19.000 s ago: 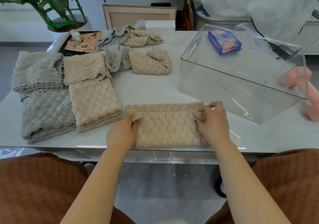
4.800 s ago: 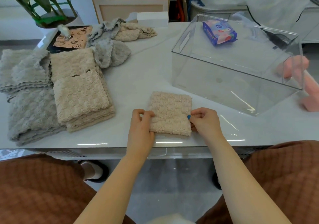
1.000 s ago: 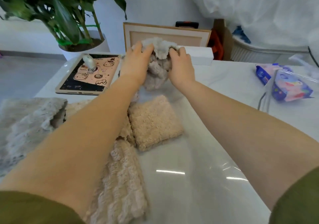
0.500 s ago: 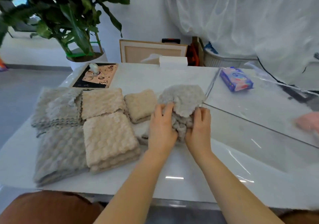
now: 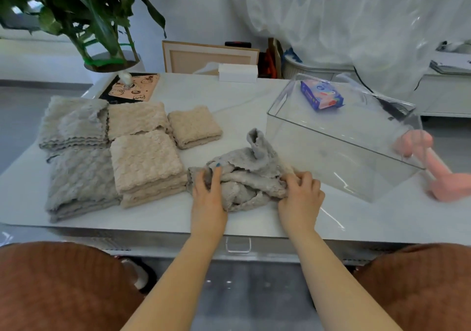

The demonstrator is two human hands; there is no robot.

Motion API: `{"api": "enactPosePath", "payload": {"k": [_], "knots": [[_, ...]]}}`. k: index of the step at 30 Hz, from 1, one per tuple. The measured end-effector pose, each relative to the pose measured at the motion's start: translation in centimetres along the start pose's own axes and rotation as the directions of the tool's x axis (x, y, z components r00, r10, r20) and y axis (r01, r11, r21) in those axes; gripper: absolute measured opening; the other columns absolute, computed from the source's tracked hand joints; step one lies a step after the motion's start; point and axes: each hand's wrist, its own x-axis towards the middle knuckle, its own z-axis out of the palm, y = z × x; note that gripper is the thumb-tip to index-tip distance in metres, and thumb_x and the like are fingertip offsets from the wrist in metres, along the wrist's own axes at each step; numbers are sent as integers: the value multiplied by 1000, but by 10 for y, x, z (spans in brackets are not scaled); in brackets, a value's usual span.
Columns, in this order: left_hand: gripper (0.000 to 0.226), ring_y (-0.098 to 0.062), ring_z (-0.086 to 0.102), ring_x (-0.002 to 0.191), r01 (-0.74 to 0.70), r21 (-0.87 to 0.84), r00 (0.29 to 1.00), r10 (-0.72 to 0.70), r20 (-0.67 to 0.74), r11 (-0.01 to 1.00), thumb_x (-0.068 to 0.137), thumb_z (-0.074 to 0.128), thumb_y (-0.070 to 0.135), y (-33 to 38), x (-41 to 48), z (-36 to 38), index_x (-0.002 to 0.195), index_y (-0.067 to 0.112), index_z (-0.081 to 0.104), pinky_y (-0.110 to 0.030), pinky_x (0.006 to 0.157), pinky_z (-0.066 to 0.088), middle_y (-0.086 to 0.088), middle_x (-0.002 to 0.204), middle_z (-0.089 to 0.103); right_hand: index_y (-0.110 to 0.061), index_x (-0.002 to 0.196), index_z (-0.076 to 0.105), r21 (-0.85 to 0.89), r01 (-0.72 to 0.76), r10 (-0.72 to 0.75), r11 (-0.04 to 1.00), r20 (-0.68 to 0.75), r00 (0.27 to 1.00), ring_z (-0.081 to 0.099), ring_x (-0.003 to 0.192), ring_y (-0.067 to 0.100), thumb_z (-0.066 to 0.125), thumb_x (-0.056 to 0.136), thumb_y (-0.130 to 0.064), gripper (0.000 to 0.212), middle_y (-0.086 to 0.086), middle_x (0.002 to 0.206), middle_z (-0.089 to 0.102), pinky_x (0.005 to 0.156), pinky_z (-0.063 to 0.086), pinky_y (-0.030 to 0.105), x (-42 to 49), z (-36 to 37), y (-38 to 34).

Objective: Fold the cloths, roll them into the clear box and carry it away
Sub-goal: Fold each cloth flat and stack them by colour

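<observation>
Grey cloth (image 5: 244, 177) (crumpled) gripped by both hands.

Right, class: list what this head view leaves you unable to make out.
All head view.
Grey cloth: one or several, hidden by crumples, left hand and right hand.
Pink thing: blurred, partly behind the box wall.
Blue packet: print too small.
Plant: top cut by the frame edge.

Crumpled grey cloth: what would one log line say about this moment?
phase: folding | left hand: grips crumpled grey fluffy cloth | right hand: grips same cloth | clear plastic box: no cloths inside
</observation>
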Motion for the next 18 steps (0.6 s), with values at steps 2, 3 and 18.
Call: {"api": "enactPosePath", "payload": {"k": [2,3,18], "knots": [[96,-34,31,126,-17,55,999,15,37,998,73,52,-12,-1,-4,-1,152,27,14,-39,84,48,-12,146,22,-18,109,62,-39,-20,21,999,15,1000,43,100,34,62,57,2,55,11,112,49,77,39,42,0,-3,6],[95,-33,33,121,-45,91,997,39,63,995,75,52,-9,-1,-3,-1,153,26,12,-38,85,46,-13,142,28,-18,114,60,-58,-3,5,998,46,999,42,103,35,61,61,0,56,12,116,48,78,41,44,1,-4,7],[58,-34,30,124,-166,214,947,95,307,963,92,46,13,60,74,41,146,21,29,-41,97,41,-8,141,39,-12,115,64,1,11,-11,1000,119,993,41,102,37,59,62,-3,54,15,125,50,74,48,44,38,17,30]]}}
